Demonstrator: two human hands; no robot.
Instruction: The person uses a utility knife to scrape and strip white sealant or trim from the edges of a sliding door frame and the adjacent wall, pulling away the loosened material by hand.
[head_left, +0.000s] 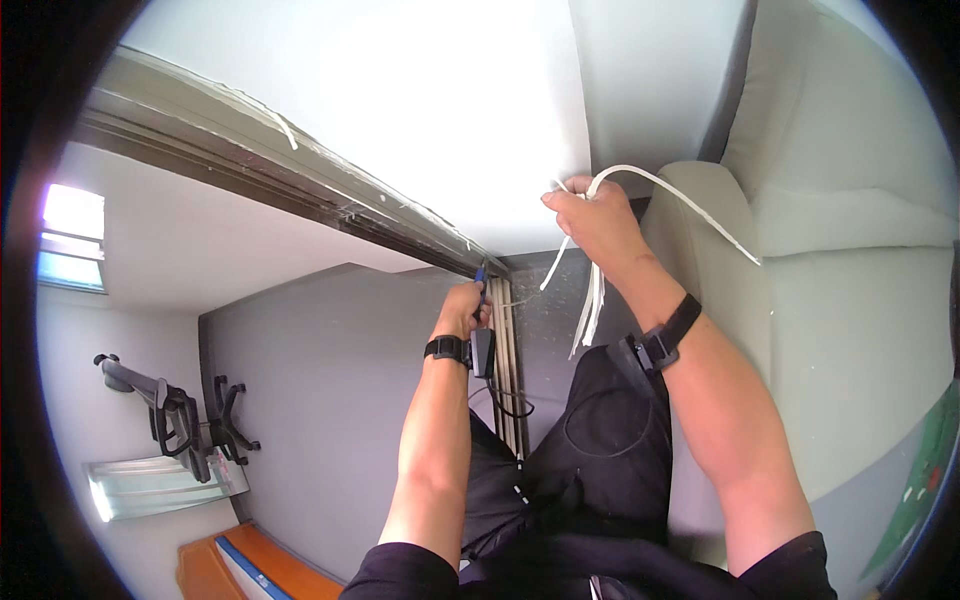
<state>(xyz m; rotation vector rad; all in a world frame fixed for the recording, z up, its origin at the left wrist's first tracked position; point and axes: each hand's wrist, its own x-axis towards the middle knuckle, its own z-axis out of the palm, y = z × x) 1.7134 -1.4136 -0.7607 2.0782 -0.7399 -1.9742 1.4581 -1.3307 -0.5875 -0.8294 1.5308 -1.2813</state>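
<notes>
strips [594, 305] in the right fingers [562, 200] are white; the tool [481, 272] in the left fingers [484, 314] looks blue, perhaps partly black; beyond them the frame [300, 178] is grey-brown; right of both, the sofa [850, 330] is pale beige.

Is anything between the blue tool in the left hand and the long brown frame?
Nothing visible. The left hand holds the blue tool right by one end of the long brown frame; the white strips are off to the right, in the right hand.
</notes>
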